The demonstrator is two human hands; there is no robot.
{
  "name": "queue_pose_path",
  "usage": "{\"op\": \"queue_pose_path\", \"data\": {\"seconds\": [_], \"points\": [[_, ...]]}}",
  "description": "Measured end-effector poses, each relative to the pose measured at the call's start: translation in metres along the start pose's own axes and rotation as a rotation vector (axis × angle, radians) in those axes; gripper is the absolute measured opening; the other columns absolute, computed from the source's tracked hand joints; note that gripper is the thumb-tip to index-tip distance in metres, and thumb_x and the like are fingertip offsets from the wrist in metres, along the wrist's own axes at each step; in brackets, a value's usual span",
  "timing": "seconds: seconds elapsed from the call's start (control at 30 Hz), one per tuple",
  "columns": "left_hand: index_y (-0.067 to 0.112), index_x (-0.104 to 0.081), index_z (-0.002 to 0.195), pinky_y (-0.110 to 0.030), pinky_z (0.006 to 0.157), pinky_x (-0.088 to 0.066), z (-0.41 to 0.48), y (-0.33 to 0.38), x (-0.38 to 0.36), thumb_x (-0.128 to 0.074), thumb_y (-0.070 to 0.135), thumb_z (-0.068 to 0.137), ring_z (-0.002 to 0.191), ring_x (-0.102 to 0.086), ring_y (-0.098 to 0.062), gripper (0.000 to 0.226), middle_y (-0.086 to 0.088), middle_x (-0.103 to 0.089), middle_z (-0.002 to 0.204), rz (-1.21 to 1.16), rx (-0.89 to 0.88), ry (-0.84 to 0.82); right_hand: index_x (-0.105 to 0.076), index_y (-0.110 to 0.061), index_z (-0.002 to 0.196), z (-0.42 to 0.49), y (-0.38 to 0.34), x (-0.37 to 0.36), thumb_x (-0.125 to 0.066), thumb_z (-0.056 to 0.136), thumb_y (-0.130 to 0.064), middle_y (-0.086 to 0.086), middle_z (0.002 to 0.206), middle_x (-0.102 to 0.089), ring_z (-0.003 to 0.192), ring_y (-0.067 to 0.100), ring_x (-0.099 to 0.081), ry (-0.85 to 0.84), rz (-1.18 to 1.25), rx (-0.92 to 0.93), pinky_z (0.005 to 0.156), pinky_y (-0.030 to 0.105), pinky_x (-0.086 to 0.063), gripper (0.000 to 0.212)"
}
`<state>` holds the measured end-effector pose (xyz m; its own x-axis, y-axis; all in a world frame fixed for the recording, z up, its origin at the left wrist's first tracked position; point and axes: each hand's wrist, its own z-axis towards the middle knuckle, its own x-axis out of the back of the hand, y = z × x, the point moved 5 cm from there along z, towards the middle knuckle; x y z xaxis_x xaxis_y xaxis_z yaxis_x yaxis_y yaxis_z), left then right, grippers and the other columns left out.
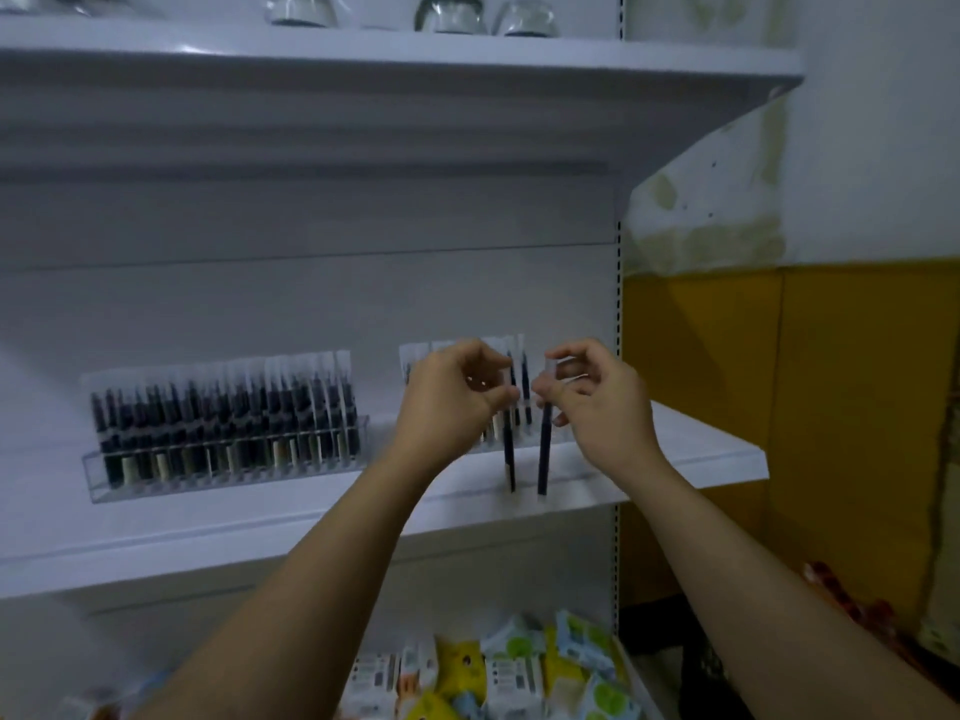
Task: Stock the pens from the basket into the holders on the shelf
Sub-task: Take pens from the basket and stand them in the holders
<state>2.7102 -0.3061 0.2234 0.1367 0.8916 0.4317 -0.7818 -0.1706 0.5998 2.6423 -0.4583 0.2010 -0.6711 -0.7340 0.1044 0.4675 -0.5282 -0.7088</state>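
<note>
1. Dim stockroom corner: stained white-and-yellow wall [857, 174] behind white metal shelving [311, 304], glass jars [452, 15] up top, snack packets [519, 667] heaped on the level below.
2. Middle shelf [701, 449], carrying both pen displays close to the back panel, presumably so the sleeved tops face a shopper.
3. Left holder [223, 459]: a clear tray packed end to end with upright pens, apparently finished.
4. Right row of pens [525, 392]: only partly seen behind the hands, seemingly with spare room at its right end; its tray largely hidden.
5. Left hand [452, 402] and right hand [597, 402] raised side by side just in front of that row, each with fingers curled, pinching the top of one pen.
6. Left pen [509, 459] and right pen [544, 459]: dark, hanging near vertical, tips down over the shelf's front edge, gripped high probably to drop straight into slots.
7. No basket in view.
</note>
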Motion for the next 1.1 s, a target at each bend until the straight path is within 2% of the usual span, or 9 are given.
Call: {"op": "queue_pose_path", "data": {"seconds": [0.13, 0.27, 0.47, 0.7, 0.83, 0.93, 1.1], "points": [[0.022, -0.064, 0.091, -0.034, 0.076, -0.059, 0.030, 0.001, -0.002, -0.076, 0.020, 0.080, 0.081, -0.068, -0.007, 0.017, 0.007, -0.069, 0.088, -0.006, -0.019, 0.033, -0.058, -0.033, 0.091, 0.031, 0.005, 0.005, -0.076, 0.081, -0.018, -0.001, 0.088, -0.065, 0.079, 0.020, -0.069, 0.043, -0.005, 0.031, 0.062, 0.034, -0.059, 0.026], [0.023, -0.064, 0.089, -0.030, 0.075, -0.059, 0.056, -0.003, -0.003, -0.077, 0.021, 0.080, 0.078, -0.067, -0.004, 0.015, 0.009, -0.068, 0.084, 0.034, -0.054, 0.066, -0.055, -0.033, 0.091, 0.062, 0.013, 0.007, -0.076, 0.081, -0.016, 0.000, 0.086, -0.065, 0.077, 0.020, -0.070, 0.097, -0.035, 0.056, 0.058, 0.030, -0.057, 0.029], [0.024, -0.063, 0.089, -0.023, 0.076, -0.057, 0.092, -0.006, -0.015, -0.077, 0.022, 0.079, 0.079, -0.065, 0.000, 0.017, 0.010, -0.067, 0.084, 0.085, -0.148, 0.102, -0.055, -0.026, 0.096, 0.096, 0.029, 0.009, -0.076, 0.082, -0.017, 0.003, 0.087, -0.064, 0.078, 0.026, -0.069, 0.152, -0.075, 0.081, 0.066, 0.048, -0.059, 0.027], [0.014, -0.065, 0.089, -0.034, 0.076, -0.058, 0.123, -0.022, -0.032, -0.078, 0.019, 0.079, 0.079, -0.066, -0.010, 0.017, 0.001, -0.068, 0.083, 0.128, -0.167, 0.139, -0.051, -0.037, 0.087, 0.126, 0.045, -0.003, -0.077, 0.081, -0.019, -0.003, 0.083, -0.061, 0.078, 0.026, -0.068, 0.175, -0.085, 0.114, 0.068, 0.050, -0.058, 0.032], [0.015, -0.065, 0.090, -0.027, 0.074, -0.058, 0.132, -0.036, -0.040, -0.078, 0.021, 0.080, 0.078, -0.065, -0.007, 0.017, 0.004, -0.068, 0.081, 0.135, -0.139, 0.124, -0.055, -0.027, 0.095, 0.138, 0.061, -0.012, -0.077, 0.081, -0.021, -0.004, 0.085, -0.063, 0.076, 0.021, -0.068, 0.157, -0.109, 0.097, 0.067, 0.047, -0.059, 0.026], [0.018, -0.064, 0.089, -0.020, 0.071, -0.055, 0.134, -0.046, -0.045, -0.077, 0.022, 0.080, 0.078, -0.064, -0.006, 0.016, 0.004, -0.067, 0.082, 0.157, -0.110, 0.082, -0.055, -0.026, 0.096, 0.141, 0.071, -0.015, -0.076, 0.081, -0.021, -0.005, 0.086, -0.063, 0.077, 0.019, -0.068, 0.142, -0.115, 0.081, 0.067, 0.047, -0.059, 0.027], [0.023, -0.060, 0.085, -0.020, 0.069, -0.052, 0.131, -0.055, -0.053, -0.077, 0.024, 0.081, 0.079, -0.064, -0.008, 0.017, 0.005, -0.068, 0.084, 0.222, -0.077, 0.040, -0.057, -0.028, 0.095, 0.139, 0.075, -0.013, -0.078, 0.079, -0.021, -0.005, 0.086, -0.063, 0.076, 0.018, -0.067, 0.132, -0.098, 0.093, 0.067, 0.044, -0.059, 0.027]]}}
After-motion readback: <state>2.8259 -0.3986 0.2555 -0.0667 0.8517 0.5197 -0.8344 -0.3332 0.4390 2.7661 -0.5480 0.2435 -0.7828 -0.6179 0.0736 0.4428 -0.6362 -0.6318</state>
